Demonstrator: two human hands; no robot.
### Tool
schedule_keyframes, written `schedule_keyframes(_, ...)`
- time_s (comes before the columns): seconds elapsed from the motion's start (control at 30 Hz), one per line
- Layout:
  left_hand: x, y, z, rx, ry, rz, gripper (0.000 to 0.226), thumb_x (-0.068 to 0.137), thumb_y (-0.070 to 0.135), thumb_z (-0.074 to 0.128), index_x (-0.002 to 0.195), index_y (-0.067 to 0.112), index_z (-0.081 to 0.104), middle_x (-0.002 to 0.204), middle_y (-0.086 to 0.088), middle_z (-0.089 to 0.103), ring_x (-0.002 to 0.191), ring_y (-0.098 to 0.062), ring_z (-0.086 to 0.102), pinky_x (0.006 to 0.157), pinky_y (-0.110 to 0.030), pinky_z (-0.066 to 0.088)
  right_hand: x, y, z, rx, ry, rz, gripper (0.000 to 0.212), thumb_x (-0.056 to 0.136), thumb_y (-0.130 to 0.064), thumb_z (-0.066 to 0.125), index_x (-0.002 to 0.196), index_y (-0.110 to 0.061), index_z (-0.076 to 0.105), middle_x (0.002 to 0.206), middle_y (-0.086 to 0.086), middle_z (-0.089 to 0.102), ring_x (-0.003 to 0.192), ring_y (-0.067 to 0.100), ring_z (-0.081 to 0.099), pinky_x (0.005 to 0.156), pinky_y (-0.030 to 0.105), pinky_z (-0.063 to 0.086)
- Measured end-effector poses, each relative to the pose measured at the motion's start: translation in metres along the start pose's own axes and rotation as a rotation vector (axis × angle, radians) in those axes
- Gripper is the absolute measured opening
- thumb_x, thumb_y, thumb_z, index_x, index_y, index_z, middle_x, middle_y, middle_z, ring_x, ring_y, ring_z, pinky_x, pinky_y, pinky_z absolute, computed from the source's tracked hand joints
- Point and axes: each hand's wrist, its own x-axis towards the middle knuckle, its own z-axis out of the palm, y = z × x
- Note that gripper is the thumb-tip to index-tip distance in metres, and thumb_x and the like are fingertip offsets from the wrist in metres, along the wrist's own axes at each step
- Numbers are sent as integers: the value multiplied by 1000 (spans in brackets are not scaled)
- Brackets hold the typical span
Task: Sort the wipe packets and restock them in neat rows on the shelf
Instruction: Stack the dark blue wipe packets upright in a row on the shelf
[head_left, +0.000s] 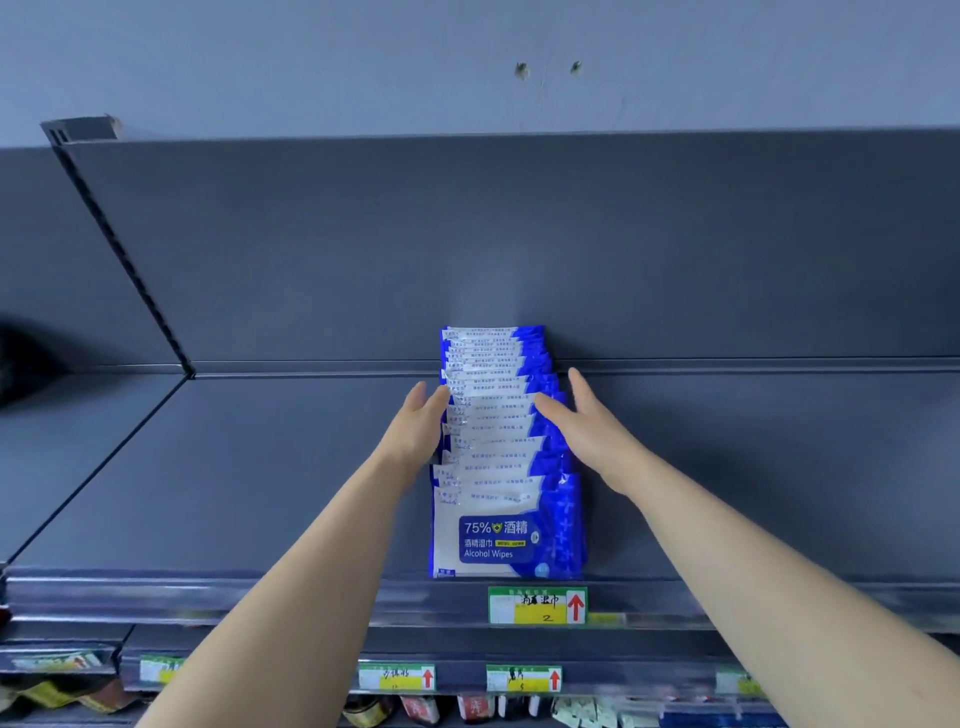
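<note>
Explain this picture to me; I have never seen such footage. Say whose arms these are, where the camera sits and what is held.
There is no machine: a person wears one camera on the head, looking forward and down, so the bare arms are their own. On the grey shelf stands one row of blue-and-white alcohol wipe packets, running front to back. The left hand and right hand lie open against the row's sides; neither grips anything. A price label sits below.
</note>
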Motion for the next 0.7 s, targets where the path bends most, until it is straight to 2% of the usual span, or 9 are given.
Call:
schedule_keyframes(0.07, 8, 0, 7, -17, -39, 10, 44, 92, 44, 46, 131, 22, 47, 126, -5, 63, 102, -21, 65, 93, -41, 50, 9, 0, 10, 29, -46, 26, 88, 83, -53, 58, 152, -36, 7, 147, -18, 38, 130, 11, 46, 111, 40, 36)
schedule_keyframes(0.13, 11, -1, 13, -47, -66, 24, 24, 99, 34, 43, 120, 28, 52, 117, -4, 66, 99, -21, 67, 91, -41, 53, 15, 4, 18, 38, -58, 49, 93, 70, -61, 59, 149, -43, 13, 143, -20, 45, 125, 11, 52, 107, 43, 41)
schedule_keyframes(0.23, 16, -6, 12, -109, -130, -7, 25, 100, 31, 42, 124, 28, 50, 115, 1, 67, 101, -19, 68, 87, -43, 56, 10, 2, 20, 23, -53, 85, 90, 75, -60, 57, 150, -42, 11, 146, -19, 41, 128, 11, 48, 108, 43, 40)
schedule_keyframes(0.33, 21, -4, 5, 44, -99, 37, 22, 98, 30, 41, 116, 23, 51, 107, 1, 67, 86, -20, 66, 69, -34, 55, -3, -11, 14, -51, -28, 92, 74, 91, -44, 56, 152, -33, 15, 144, -19, 41, 121, 7, 49, 105, 32, 40)
schedule_keyframes(0.4, 24, 2, 0, 323, 13, 177, 19, 95, 30, 43, 108, 20, 53, 108, -2, 65, 93, -24, 62, 72, -35, 50, -16, -25, 7, -259, 92, 45, 63, 95, -37, 53, 150, -23, 26, 141, -17, 41, 123, 8, 46, 102, 27, 37)
schedule_keyframes(0.47, 20, 8, -3, 662, 117, 383, 27, 94, 28, 45, 119, 21, 55, 121, -2, 58, 107, -25, 55, 81, -35, 46, -32, -33, -1, -489, 276, -29, 52, 97, -33, 50, 145, -18, 38, 147, -7, 41, 131, 13, 42, 106, 27, 32)
schedule_keyframes(0.53, 3, 18, 3, 896, 161, 612, 36, 96, 29, 46, 128, 18, 56, 127, -3, 58, 110, -28, 54, 89, -36, 45, -56, -39, -8, -605, 404, -76, 42, 97, -29, 50, 138, -18, 49, 143, -4, 49, 123, 17, 50, 104, 28, 36)
schedule_keyframes(0.6, -19, 29, 13, 998, 103, 856, 32, 93, 29, 46, 113, 17, 68, 109, -3, 69, 94, -30, 61, 80, -36, 47, -86, -41, -12, -686, 493, -88, 38, 97, -29, 50, 134, -21, 54, 139, -7, 53, 113, 17, 56, 100, 29, 41)
schedule_keyframes(0.7, -51, 29, 43, 1050, -18, 1096, 28, 84, 30, 50, 87, 16, 74, 80, -1, 71, 68, -29, 63, 64, -34, 50, -141, -35, -18, -825, 601, -70, 38, 98, -31, 48, 134, -22, 55, 139, -10, 53, 116, 13, 56, 100, 27, 41)
